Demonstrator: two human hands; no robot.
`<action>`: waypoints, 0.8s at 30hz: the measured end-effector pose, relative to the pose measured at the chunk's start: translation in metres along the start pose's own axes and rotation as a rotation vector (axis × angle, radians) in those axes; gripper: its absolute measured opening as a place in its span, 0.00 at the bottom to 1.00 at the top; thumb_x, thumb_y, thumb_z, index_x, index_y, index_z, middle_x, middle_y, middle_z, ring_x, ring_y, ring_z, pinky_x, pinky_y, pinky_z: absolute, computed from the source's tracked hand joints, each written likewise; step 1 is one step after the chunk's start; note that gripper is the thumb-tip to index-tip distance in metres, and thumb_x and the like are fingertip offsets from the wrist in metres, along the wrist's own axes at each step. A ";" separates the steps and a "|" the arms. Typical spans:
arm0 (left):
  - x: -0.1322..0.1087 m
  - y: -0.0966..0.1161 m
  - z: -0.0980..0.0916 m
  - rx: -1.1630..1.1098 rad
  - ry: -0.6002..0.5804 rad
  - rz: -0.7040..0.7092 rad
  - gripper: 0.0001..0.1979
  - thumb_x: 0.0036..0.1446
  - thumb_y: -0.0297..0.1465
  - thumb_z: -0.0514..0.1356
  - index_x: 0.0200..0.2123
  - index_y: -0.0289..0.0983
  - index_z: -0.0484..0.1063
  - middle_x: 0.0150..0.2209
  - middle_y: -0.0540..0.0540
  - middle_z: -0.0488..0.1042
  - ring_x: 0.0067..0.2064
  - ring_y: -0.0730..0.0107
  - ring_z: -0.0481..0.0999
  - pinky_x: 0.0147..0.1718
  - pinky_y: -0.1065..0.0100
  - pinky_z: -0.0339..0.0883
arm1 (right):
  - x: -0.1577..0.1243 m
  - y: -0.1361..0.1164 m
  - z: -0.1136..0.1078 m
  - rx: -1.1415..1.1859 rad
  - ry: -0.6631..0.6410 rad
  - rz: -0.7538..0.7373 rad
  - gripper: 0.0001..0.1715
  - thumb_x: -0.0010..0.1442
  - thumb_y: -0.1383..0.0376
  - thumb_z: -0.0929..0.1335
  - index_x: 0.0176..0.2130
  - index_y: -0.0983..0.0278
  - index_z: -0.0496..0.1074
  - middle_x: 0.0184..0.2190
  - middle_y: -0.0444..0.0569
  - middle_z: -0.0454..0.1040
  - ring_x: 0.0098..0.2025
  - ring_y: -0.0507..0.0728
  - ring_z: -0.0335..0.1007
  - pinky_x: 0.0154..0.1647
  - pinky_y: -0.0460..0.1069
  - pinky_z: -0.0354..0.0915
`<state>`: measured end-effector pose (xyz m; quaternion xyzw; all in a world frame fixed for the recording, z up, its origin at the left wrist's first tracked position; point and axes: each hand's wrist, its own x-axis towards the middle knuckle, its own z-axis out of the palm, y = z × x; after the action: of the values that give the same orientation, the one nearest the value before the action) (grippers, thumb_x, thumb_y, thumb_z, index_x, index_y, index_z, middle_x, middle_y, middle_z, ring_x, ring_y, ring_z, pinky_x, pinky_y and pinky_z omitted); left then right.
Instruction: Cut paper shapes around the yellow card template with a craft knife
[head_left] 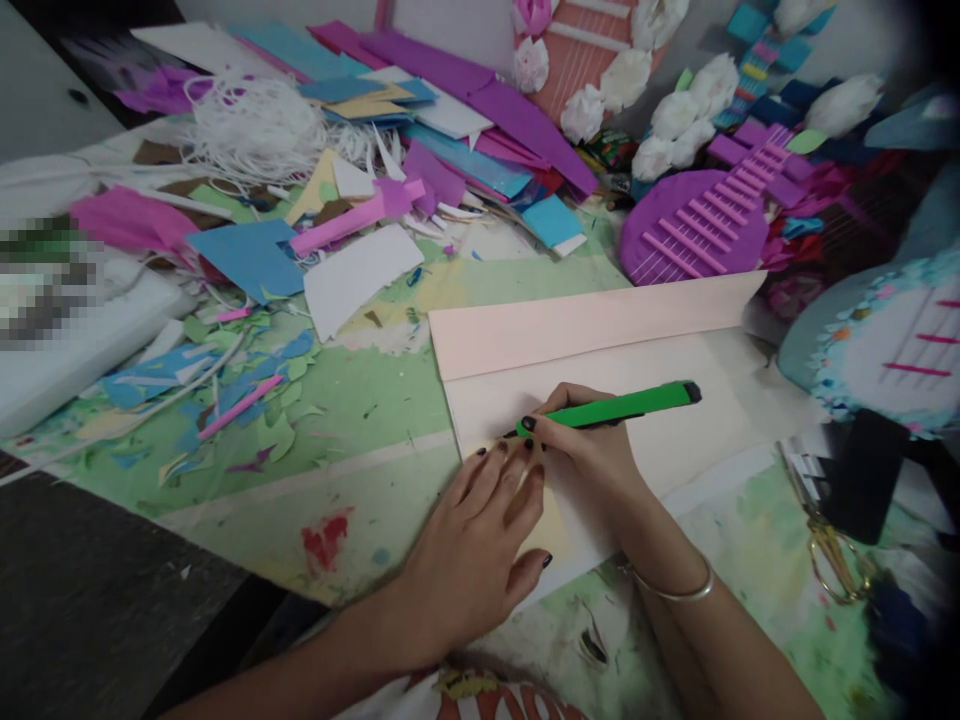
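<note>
I judge this a cutting step: my right hand (592, 450) grips the cutter (615, 405), my left hand (476, 535) lies spread on the card (690, 385) atop the worktop (360, 400). Next calls for a steady stroke.

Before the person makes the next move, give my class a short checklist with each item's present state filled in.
1. Right hand grips the green tool: ok.
2. Left hand rests flat, steadying the pale yellow piece on the large pale sheet: ok.
3. Left fingertips well clear of the tool's tip: not ok, they are very close.
4. Tip touching the paper: cannot tell.
5. Scissors off the sheet: ok, they lie to its right.
</note>
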<state>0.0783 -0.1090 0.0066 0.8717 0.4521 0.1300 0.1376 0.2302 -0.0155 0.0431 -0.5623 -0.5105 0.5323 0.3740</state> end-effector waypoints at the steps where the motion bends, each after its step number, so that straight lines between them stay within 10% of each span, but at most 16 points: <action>1: 0.000 0.000 0.000 0.001 0.000 0.000 0.30 0.67 0.46 0.48 0.66 0.35 0.55 0.68 0.37 0.53 0.69 0.48 0.49 0.65 0.51 0.41 | 0.000 0.000 -0.001 0.002 -0.009 -0.002 0.13 0.45 0.64 0.75 0.20 0.63 0.69 0.18 0.44 0.72 0.23 0.51 0.66 0.23 0.46 0.61; 24: 0.000 0.000 0.001 0.018 0.012 0.006 0.30 0.67 0.45 0.48 0.65 0.34 0.56 0.68 0.36 0.53 0.68 0.47 0.50 0.64 0.50 0.42 | 0.002 0.004 -0.009 0.071 -0.062 -0.017 0.12 0.46 0.62 0.76 0.23 0.65 0.71 0.19 0.45 0.73 0.21 0.49 0.64 0.22 0.45 0.60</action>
<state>0.0787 -0.1087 0.0052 0.8734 0.4514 0.1317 0.1268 0.2392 -0.0129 0.0399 -0.5276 -0.5072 0.5640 0.3825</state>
